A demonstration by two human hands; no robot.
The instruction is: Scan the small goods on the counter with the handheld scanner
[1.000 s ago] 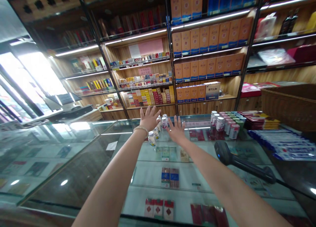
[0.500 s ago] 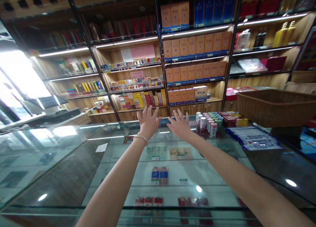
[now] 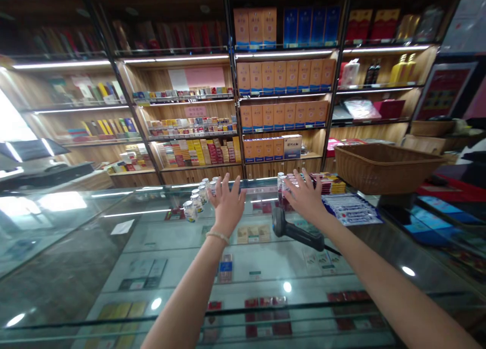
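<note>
Both of my hands reach forward over the glass counter (image 3: 182, 258), palms down. My left hand (image 3: 228, 202), with a pale bracelet at the wrist, has its fingers spread and holds nothing. Just left of it stands a row of small white cans (image 3: 190, 210), partly covered by its fingers. My right hand (image 3: 307, 198) is also open, fingers apart, in front of a group of cans (image 3: 281, 183) that it largely hides. Whether its fingertips touch them, I cannot tell. A black handheld barcode scanner (image 3: 298, 234) lies on the glass below my right hand.
Blue-and-white packets (image 3: 351, 209) lie right of my right hand, with a brown woven basket (image 3: 383, 169) behind them. A white paper slip (image 3: 122, 227) is at left. Cigarette packs (image 3: 225, 268) show beneath the glass. Shelves with orange boxes (image 3: 285, 76) line the back.
My view has swung right. White cans now stand beside my left hand, where none showed before. The scanner has come into sight, and my right hand now covers much of the right-hand can group.
</note>
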